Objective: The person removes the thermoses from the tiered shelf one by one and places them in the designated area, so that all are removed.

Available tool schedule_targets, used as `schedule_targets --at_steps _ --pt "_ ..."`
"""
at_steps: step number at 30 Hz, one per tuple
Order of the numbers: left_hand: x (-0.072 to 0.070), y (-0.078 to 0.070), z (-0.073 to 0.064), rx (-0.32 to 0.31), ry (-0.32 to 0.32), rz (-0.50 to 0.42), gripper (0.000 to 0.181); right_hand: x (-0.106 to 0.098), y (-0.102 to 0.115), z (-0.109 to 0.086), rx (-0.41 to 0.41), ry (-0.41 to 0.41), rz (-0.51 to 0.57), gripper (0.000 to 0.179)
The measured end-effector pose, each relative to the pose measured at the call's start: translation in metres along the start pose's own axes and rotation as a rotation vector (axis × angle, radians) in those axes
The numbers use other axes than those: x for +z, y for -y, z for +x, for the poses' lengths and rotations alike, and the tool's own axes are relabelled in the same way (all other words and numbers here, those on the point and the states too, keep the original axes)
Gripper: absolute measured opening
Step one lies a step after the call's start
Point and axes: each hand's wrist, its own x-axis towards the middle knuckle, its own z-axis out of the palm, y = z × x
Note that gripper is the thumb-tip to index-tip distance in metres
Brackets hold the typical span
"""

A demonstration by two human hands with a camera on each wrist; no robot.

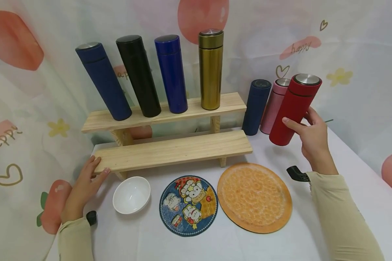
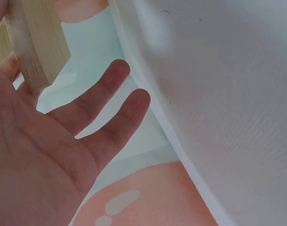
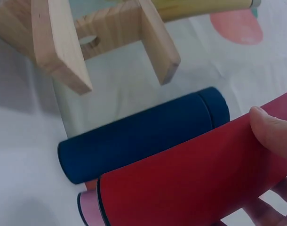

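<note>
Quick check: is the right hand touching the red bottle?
Touching. The head view shows the right hand gripping the red bottle; the right wrist view shows its thumb lying against the bottle's side.

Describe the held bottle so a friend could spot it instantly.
Find the two-tier wooden stand and look just right of it. There, the right hand grips the red bottle; its colour sets it apart from the navy bottle and pink bottle nearby.
</note>
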Motion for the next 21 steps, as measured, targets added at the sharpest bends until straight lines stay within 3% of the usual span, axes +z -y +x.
schedule_targets --at_steps 11,21 --pt "-0.002 0.0 0.001 -0.001 0.002 -0.014 0.077 -0.021 -0.018 0.016 0.052 -0.036 0.091 0.074" --pt "-0.003 -0.002 0.001 -0.019 0.013 -0.013 0.078 -0.03 -0.03 0.038 0.173 -0.099 -0.022 0.078"
